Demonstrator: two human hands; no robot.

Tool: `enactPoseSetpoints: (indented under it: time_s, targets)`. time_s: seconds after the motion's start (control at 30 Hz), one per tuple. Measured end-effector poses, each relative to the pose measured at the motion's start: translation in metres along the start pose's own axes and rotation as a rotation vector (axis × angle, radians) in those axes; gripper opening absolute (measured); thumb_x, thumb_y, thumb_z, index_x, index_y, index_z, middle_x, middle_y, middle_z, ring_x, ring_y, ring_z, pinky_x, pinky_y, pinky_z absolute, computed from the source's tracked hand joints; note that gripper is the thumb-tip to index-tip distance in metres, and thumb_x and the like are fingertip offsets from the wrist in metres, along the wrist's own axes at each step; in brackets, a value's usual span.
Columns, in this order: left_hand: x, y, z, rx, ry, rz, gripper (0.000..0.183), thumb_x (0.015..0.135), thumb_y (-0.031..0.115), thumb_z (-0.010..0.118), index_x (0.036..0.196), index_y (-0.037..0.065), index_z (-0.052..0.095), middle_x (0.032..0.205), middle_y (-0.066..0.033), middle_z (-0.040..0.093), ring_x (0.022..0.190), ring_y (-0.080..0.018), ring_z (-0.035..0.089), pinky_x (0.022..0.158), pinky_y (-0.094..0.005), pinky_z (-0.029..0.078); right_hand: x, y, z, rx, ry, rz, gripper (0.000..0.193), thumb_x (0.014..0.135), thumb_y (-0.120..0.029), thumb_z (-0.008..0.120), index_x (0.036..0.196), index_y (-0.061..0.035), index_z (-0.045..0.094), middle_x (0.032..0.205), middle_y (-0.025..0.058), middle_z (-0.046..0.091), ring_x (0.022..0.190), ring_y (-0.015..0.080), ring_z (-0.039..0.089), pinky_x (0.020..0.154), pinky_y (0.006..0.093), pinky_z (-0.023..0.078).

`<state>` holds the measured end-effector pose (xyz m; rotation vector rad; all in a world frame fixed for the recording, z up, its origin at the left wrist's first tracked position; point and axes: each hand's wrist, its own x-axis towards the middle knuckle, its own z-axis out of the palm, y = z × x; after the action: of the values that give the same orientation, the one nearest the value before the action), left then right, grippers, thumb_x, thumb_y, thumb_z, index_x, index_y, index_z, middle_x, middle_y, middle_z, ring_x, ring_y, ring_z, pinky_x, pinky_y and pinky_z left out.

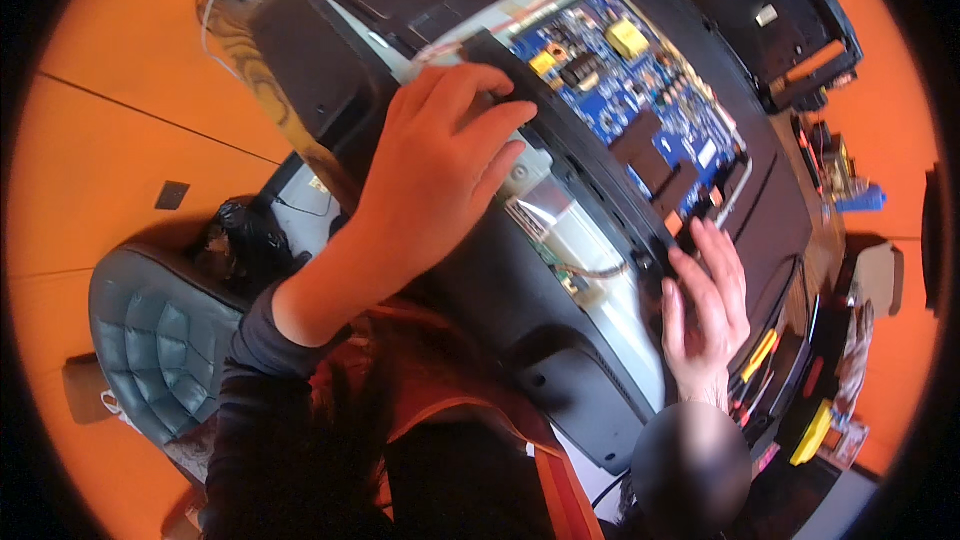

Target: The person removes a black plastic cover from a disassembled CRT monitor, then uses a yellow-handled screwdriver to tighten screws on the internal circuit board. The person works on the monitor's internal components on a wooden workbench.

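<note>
Housing of the big black electronics unit (440, 300) is already open: blue circuit board (600, 105) bare, pale inner panel and some wiring (600, 271) exposed. The black bar (592, 155) lies across the opening, between board and pale panel; can't tell if it's seated, loose or fastened, so I judge the job partway, bar not settled. Bar's long axis runs diagonally, upper left to lower right; no clear front end, so which way it points is unclear. My hands are well apart: left hand (440, 155) bent over the upper-left end, right hand (708, 295) with fingertips at the lower-right end. Gripping or just resting, can't tell.
</note>
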<state>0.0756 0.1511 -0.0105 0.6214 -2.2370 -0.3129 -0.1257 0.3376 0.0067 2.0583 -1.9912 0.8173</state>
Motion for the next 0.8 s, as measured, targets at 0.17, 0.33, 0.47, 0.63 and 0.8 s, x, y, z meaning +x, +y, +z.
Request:
enactPoseSetpoints:
  time_s: [0.17, 0.33, 0.47, 0.63, 0.8]
  targets:
    - [-0.008, -0.003, -0.002, 0.074, -0.001, -0.071, 0.026, 0.073, 0.005, 0.070, 0.099, 0.007, 0.066, 0.103, -0.0105, 0.057, 0.100, -0.0308, 0.054, 0.086, -0.0393, 0.043, -0.001, -0.001, 0.002, 0.016, -0.009, 0.005, 0.027, 0.074, -0.005, 0.071, 0.100, -0.0048, 0.068, 0.118, 0.0188, 0.060, 0.116, 0.0351, 0.055, 0.101, 0.0513, 0.039]
    - [-0.012, 0.000, -0.001, 0.059, -0.069, -0.065, 0.024, 0.074, 0.009, 0.071, 0.097, 0.008, 0.066, 0.098, -0.0070, 0.055, 0.092, -0.0266, 0.053, 0.081, -0.0374, 0.040, -0.002, 0.000, 0.001, -0.004, -0.023, 0.018, 0.027, 0.074, -0.004, 0.070, 0.100, -0.0039, 0.067, 0.118, 0.0196, 0.060, 0.116, 0.0354, 0.055, 0.101, 0.0510, 0.038]
    - [-0.016, 0.003, 0.003, 0.073, -0.089, -0.028, 0.022, 0.074, 0.013, 0.072, 0.096, 0.010, 0.066, 0.091, -0.0044, 0.051, 0.085, -0.0232, 0.050, 0.076, -0.0357, 0.037, -0.002, 0.000, 0.001, -0.039, -0.026, 0.036, 0.026, 0.074, -0.005, 0.070, 0.100, -0.0036, 0.067, 0.119, 0.0201, 0.060, 0.117, 0.0348, 0.055, 0.102, 0.0494, 0.039]
    - [-0.017, 0.004, 0.003, 0.090, -0.141, -0.045, 0.021, 0.078, 0.021, 0.070, 0.094, 0.009, 0.067, 0.088, -0.0038, 0.047, 0.090, -0.0216, 0.046, 0.079, -0.0379, 0.034, -0.002, 0.000, 0.002, -0.017, -0.050, 0.012, 0.027, 0.074, -0.008, 0.071, 0.100, -0.0048, 0.068, 0.120, 0.0201, 0.059, 0.119, 0.0351, 0.053, 0.103, 0.0510, 0.036]
    - [-0.015, 0.005, 0.003, 0.093, -0.162, -0.041, 0.023, 0.079, 0.025, 0.069, 0.095, 0.009, 0.067, 0.090, -0.0046, 0.047, 0.091, -0.0222, 0.045, 0.080, -0.0380, 0.033, -0.001, 0.000, 0.002, -0.024, -0.137, 0.007, 0.032, 0.074, -0.014, 0.072, 0.105, -0.0076, 0.068, 0.126, 0.0154, 0.058, 0.125, 0.0338, 0.048, 0.108, 0.0557, 0.026]
